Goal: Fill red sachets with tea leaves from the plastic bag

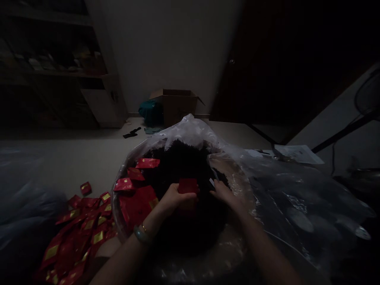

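My left hand (175, 197) is closed round a small red packet (187, 187), its thumb across the front. Under it lies a heap of dark, loose, dry leaves (181, 158) that looks like tea, in a wide round container lined with a clear plastic bag (190, 126). At the heap's right side, my right hand (222, 192) is closed on a thin, light-coloured tool (211, 182); its kind is too dark to make out. Several red packets (124, 184) and a larger red bag (138, 206) rest inside the container's left rim.
A pile of red packets with gold labels (89, 225) lies on the floor at left. Clear plastic sheeting (297, 202) spreads to the right. An open cardboard box (180, 107) and a teal bag (151, 112) stand by the wall. Shelves (56, 73) are at far left.
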Demonstrator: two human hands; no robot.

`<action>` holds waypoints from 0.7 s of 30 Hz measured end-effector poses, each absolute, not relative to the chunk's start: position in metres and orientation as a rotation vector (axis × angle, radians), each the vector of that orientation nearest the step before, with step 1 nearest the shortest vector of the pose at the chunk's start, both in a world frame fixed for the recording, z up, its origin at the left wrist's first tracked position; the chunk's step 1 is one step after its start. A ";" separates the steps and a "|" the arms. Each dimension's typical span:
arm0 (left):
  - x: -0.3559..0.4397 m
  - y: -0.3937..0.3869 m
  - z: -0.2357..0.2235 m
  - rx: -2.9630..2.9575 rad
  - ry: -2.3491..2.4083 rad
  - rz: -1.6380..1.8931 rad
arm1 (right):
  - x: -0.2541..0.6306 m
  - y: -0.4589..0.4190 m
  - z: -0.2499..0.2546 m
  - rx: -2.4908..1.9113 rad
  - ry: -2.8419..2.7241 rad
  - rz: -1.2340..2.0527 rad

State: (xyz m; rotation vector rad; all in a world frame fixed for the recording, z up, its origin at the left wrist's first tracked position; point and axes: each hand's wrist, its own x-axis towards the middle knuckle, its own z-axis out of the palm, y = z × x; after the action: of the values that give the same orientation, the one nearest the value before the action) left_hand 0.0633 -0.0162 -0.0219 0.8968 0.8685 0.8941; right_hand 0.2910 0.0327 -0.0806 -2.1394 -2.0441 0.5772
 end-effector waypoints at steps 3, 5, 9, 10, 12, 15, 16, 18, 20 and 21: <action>0.063 -0.016 -0.024 0.904 0.876 0.882 | 0.293 0.037 -0.065 -2.056 -2.027 0.610; 0.063 -0.015 -0.025 0.926 0.884 0.872 | 0.294 0.035 -0.048 -1.940 -1.998 0.692; 0.063 -0.016 -0.027 0.972 0.908 0.834 | 0.290 0.015 -0.003 -1.550 -1.747 1.207; 0.063 -0.016 -0.028 0.986 0.912 0.822 | 0.287 0.008 0.007 -1.496 -1.731 1.274; 0.064 -0.018 -0.028 1.027 0.923 0.794 | 0.279 -0.004 0.022 -1.379 -1.795 1.314; 0.067 -0.020 -0.028 1.101 0.934 0.740 | 0.265 -0.013 0.033 -1.268 -1.931 1.286; 0.068 -0.021 -0.028 1.115 0.928 0.726 | 0.261 -0.015 0.034 -1.270 -1.951 1.271; 0.070 -0.022 -0.029 1.127 0.904 0.724 | 0.255 -0.016 0.032 -1.307 -1.961 1.241; 0.072 -0.022 -0.028 1.135 0.867 0.735 | 0.252 -0.016 0.028 -1.336 -1.965 1.215; 0.072 -0.022 -0.027 1.142 0.859 0.741 | 0.251 -0.016 0.025 -1.347 -1.963 1.195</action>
State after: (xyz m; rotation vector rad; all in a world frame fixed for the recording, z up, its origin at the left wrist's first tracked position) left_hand 0.0718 -0.0220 -0.0271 1.1415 0.8590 0.7414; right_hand 0.2513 -0.0159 0.0253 -1.3473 -1.9627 1.1947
